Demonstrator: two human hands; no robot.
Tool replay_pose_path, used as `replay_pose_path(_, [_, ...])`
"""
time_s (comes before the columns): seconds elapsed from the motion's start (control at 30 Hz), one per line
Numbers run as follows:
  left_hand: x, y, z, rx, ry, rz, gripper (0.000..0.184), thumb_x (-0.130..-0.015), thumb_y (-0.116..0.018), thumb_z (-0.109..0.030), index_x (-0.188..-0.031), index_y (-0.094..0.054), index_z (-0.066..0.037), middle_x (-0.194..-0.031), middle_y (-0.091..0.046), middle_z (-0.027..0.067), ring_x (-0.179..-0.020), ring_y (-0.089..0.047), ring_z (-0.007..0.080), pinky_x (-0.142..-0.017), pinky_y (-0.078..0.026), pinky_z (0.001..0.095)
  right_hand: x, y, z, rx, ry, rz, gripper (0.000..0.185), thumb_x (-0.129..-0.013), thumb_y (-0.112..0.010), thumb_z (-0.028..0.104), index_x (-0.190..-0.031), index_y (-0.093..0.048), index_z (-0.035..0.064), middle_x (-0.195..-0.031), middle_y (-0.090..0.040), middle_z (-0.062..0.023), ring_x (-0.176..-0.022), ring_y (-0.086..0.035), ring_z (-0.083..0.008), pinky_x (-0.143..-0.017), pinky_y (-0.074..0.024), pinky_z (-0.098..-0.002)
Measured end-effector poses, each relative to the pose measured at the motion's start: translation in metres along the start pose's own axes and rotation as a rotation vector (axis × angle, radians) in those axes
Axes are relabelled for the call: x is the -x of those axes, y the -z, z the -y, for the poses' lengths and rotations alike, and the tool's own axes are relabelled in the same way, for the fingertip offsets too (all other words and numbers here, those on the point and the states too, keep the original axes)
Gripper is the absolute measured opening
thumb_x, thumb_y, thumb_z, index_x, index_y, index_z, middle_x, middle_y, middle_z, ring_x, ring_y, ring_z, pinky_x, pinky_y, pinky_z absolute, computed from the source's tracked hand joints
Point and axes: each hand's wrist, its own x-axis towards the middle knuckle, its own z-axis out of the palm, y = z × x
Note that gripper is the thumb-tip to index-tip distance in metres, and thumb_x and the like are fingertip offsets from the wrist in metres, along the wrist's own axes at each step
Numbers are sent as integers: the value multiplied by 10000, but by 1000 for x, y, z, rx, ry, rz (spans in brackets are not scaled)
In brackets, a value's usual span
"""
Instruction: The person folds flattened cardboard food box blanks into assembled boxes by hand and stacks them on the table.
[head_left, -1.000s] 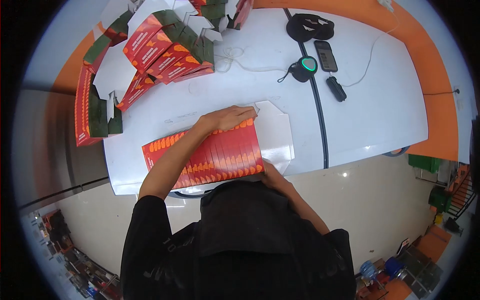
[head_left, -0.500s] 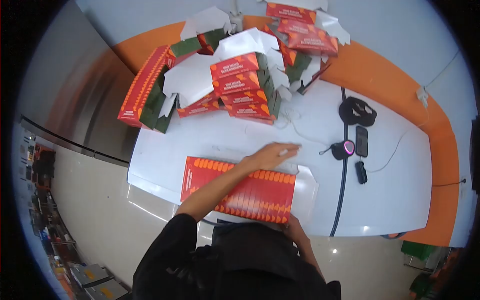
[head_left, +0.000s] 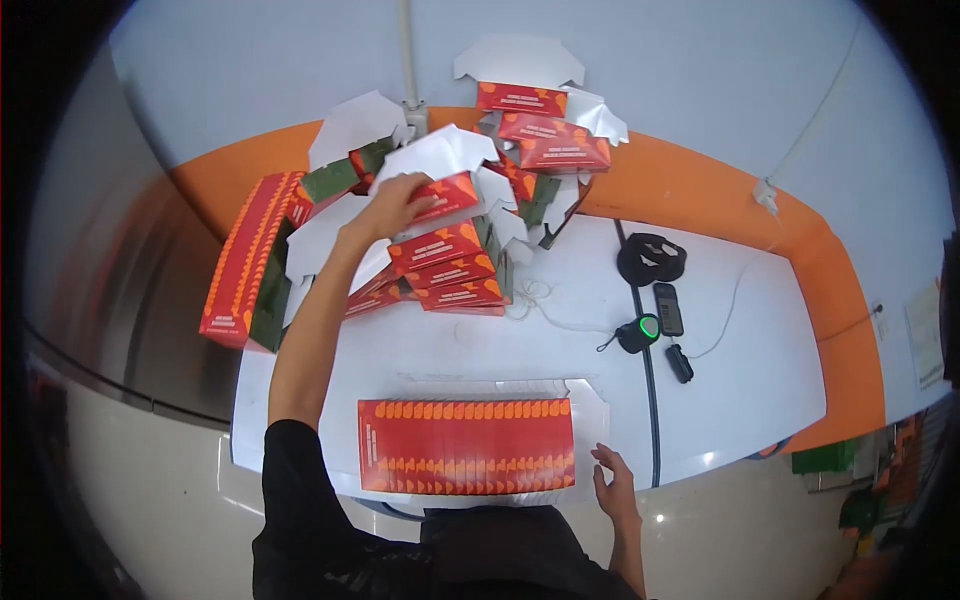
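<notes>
My left hand [head_left: 392,207] reaches to the back left and grips the top red box [head_left: 446,197] of a pile, its white flap standing open behind. That box is tilted and raised above the red boxes [head_left: 437,248] under it. Near the front edge lies a row of overlapping red cartons [head_left: 465,445] with orange patterns and white flaps along the back and right side. My right hand [head_left: 612,480] is just right of the row, touching nothing, fingers apart and slightly curled.
A long red stack [head_left: 250,260] stands at the left, more boxes [head_left: 565,150] at the back. A black cap [head_left: 650,259], a phone [head_left: 668,309], a small black device with a green-lit ring [head_left: 638,333], a black item [head_left: 679,364] and cables lie right of centre.
My left hand has left the carton row, reached to the back pile and taken hold of a box. My right hand has come off the row's right end. The view has shifted.
</notes>
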Motion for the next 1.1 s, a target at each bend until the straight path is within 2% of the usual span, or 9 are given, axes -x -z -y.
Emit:
replay_pose_path(0.07, [-2,24,-20,30,-113,-134,356,-1002,-687,-267,-1272,-661,-37,-1138,-684,184,-1103,-625,355,-1067,-432,441,4,8,26,61,-11,-29,442,-952,-646,-63,-1386,-594,2,-1245,-714,-191,-1169,-710,-328,-1037,-547,-415])
replay_pose_path(0.17, [9,65,-91,11,-155,-155,303,-1003,-645,-164,-1289,-661,-66,-1065,-697,117,-1037,-644,308,-1250,-251,545,-3,32,77,94,48,-201,549,-893,-790,-3,-1401,-587,24,-1278,-695,-210,-1191,-695,-348,-1044,-543,-427])
replay_pose_path(0.33, [80,61,-216,32,-400,94,407,-931,-680,-74,-1336,-660,-117,-952,-614,71,-1049,-637,264,-1264,-204,591,-29,46,185,-21,540,-404,930,-712,-977,131,-1498,-484,58,-1387,-619,-247,-1347,-572,-384,-1129,-476,-485])
replay_pose_path(0.53, [160,28,-298,318,-532,292,464,-868,-736,-106,-1330,-689,-103,-1062,-680,71,-1176,-618,243,-1271,-194,628,-32,45,184,18,312,16,904,-709,-951,110,-1487,-493,69,-1297,-645,-183,-1333,-571,-389,-1176,-437,-465])
replay_pose_path(0.57, [167,19,-290,253,-541,177,506,-884,-745,-236,-1364,-668,-92,-1111,-693,84,-1233,-602,268,-1265,-203,638,-30,42,168,40,376,28,780,-724,-927,76,-1406,-551,56,-1268,-648,-167,-1280,-609,-371,-1139,-464,-436])
replay_pose_path(0.67, [185,-28,-255,692,-229,-182,709,-944,-680,-579,-1383,-637,-25,-1186,-698,144,-1270,-586,277,-1240,-275,527,-12,28,133,-243,342,-28,676,-741,-927,85,-1324,-586,45,-1253,-649,-165,-1229,-640,-344,-1079,-496,-416])
replay_pose_path(0.77, [190,-63,-290,886,71,-320,840,-957,-566,-700,-1374,-618,27,-1191,-677,163,-1235,-597,303,-1194,-350,494,-13,24,124,-375,289,49,645,-764,-930,115,-1301,-582,31,-1260,-651,-156,-1211,-650,-282,-1019,-520,-401])
replay_pose_path(0.9, [200,-116,-279,900,170,-226,972,-1005,-360,-805,-1307,-635,78,-1186,-686,193,-1084,-664,309,-993,-493,407,-18,47,112,-456,138,323,672,-789,-924,208,-1330,-577,11,-1270,-664,-149,-1196,-653,-240,-1031,-506,-380])
replay_pose_path(1.1, [162,-165,-323,888,82,68,856,-996,-495,-729,-1253,-670,69,-1182,-714,203,-1152,-683,324,-1018,-504,400,-37,107,33,-655,51,841,681,-950,-778,418,-1418,-552,-23,-1274,-683,-134,-1180,-636,-203,-1027,-500,-369])
